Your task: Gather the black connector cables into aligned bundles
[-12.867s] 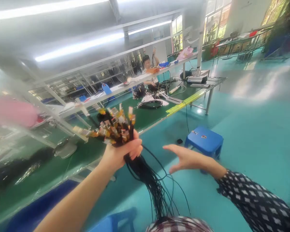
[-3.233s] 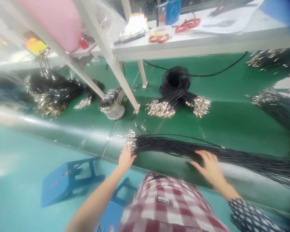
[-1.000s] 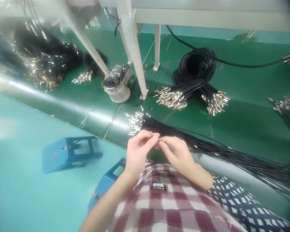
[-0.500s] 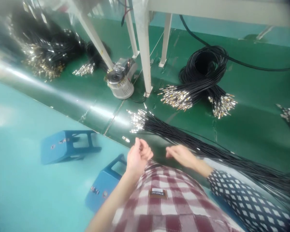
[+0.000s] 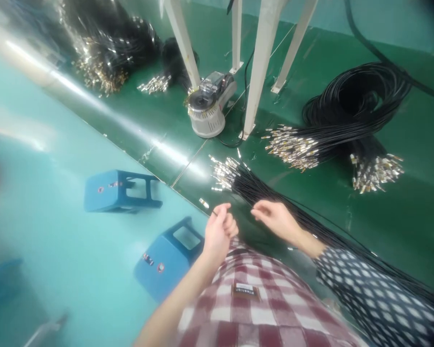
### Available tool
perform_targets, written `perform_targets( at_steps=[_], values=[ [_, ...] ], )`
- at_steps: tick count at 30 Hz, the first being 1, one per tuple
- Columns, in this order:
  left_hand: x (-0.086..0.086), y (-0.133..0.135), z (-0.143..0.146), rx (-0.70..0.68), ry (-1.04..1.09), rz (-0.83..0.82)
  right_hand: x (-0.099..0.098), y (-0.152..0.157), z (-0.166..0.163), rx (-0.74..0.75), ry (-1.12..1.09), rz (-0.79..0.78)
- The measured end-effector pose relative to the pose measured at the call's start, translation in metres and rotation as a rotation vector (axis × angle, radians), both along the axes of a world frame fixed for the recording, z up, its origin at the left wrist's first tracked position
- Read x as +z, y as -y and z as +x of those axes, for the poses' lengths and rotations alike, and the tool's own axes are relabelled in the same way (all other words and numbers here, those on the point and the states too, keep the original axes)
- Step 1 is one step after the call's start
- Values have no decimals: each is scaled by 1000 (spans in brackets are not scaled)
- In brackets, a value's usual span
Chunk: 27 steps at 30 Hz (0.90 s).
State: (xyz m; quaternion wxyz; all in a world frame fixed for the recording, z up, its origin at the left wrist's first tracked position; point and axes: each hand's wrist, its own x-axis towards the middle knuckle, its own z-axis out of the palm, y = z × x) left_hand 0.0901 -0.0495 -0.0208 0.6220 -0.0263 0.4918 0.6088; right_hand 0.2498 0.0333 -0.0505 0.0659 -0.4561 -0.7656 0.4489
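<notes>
My left hand (image 5: pixel 221 230) is closed in front of the checked apron (image 5: pixel 255 308). A short black cable end with a pale connector (image 5: pixel 204 203) sticks out from its fingers on the left. My right hand (image 5: pixel 277 220) is at the same height, a little apart on the right, with its fingertips pinched together; what they hold, if anything, is too small to make out. Just beyond both hands lies a long bundle of black cables (image 5: pixel 255 187), its pale connector ends (image 5: pixel 225 172) fanned out at the left. The bundle runs to the lower right, partly behind my right forearm.
Coiled black cables (image 5: pixel 350 96) lie on the green surface (image 5: pixel 289 108) at the right. A round whitish-grey machine (image 5: pixel 207 115) stands by pale metal legs (image 5: pixel 262 72). More cable heaps (image 5: pixel 112 53) are at the far left. Two blue stools (image 5: pixel 103 195) are at the lower left.
The view has swung, so the surroundings sit further right for the coils and machine. Both hands stay close to their earlier poses; a bit of cable now shows at my left fingers.
</notes>
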Motion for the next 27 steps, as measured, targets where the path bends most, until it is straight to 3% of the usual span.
perform_targets(
  at_steps=[4, 12, 17, 21, 23, 27],
  values=[
    [9, -19, 8, -52, -54, 112, 29, 32, 30, -160, -167, -192],
    [8, -14, 34, -423, -156, 60, 37, 52, 35, -264, -229, -143],
    [13, -18, 25, -340, -154, 150, 42, 49, 40, -166, -141, -144],
    [18, -23, 23, -423, -136, 158, 49, 40, 26, -154, -106, 122],
    [19, -24, 22, -410, -150, 155, 46, 39, 20, -114, -117, 183],
    [10, -20, 5, -185, -161, 112, 26, 45, 25, 62, -50, 137]
  ],
)
